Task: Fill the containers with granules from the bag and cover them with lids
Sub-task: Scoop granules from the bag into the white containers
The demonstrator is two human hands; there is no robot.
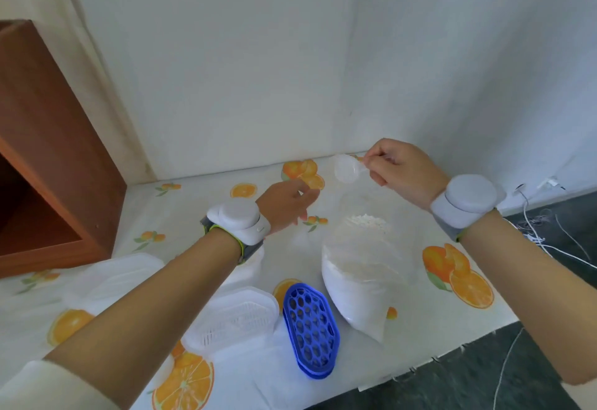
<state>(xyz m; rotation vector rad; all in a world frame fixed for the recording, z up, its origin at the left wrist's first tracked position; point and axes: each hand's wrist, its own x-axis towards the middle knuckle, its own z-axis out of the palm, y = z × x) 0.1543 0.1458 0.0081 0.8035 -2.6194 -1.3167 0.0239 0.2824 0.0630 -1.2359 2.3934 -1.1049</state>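
Bag (358, 267) clear, half-full white granules (368, 222); spoon (347, 168) nearby, perhaps empty.

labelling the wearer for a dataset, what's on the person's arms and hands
The left hand and right hand are bare, with no gloves. Each wrist carries a rounded device on a grey strap with a lime-green edge. The left device is white and the right device is pale grey. The forearms are uncovered, and a cream sleeve shows near the left elbow.

The orange-print table (200, 215) bears a granule bag (358, 283), blue lids (311, 329), white containers (235, 319), a wooden box (48, 157).
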